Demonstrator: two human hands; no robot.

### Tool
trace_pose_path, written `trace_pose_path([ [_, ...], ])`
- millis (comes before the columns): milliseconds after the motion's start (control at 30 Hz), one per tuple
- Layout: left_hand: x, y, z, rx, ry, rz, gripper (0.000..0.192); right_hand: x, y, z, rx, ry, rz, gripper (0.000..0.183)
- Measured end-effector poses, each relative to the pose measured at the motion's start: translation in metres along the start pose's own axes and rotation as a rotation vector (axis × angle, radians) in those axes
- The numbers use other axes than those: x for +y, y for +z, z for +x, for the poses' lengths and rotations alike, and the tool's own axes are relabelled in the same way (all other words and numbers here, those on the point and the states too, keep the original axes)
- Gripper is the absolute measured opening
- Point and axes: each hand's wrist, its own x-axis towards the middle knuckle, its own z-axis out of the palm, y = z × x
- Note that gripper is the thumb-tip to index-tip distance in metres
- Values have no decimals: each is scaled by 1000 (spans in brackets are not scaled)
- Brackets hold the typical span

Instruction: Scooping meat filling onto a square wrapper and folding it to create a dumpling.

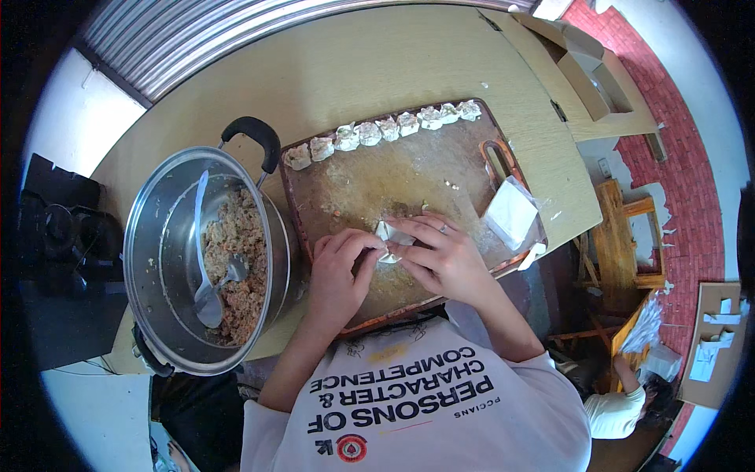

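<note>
Between my two hands, over the near part of a cutting board (413, 183), is a white dumpling wrapper (394, 235), partly folded. My left hand (348, 271) pinches its left edge between thumb and fingertips. On its right side, the fingers of my right hand (439, 251) press and hold it; a ring is on one finger. Whatever lies inside the wrapper is hidden. Several shaped dumplings (370, 134) stand in a row along the board's far edge. A stack of square wrappers (511, 212) rests on plastic at the board's right side, near the handle cutout.
A steel pot (171, 236) with black handles stands left of the board, holding minced filling (236, 236) and metal spoons (207, 301). An open cardboard box (590, 76) sits at the far right on the wooden table (383, 53). Another person (616, 413) is at the lower right.
</note>
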Motion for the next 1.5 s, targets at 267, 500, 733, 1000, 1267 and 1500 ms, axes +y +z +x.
trace_pose_path([
  [267,-11,-5,6,117,-71,-82,21,0,-1,1,-5,7,-2,22],
  [500,-12,-8,28,0,14,123,21,-1,0,0,18,-1,-11,22],
  [733,-17,-6,35,-67,12,129,18,-1,1,0,39,0,7,23],
  [1000,-14,-4,35,-66,15,129,16,-1,0,1,46,3,-6,22],
  [1267,-12,-5,37,-99,-9,103,16,-1,1,1,39,17,12,23],
  [1500,-17,1,35,-69,-16,-12,17,0,1,1,36,14,23,24],
])
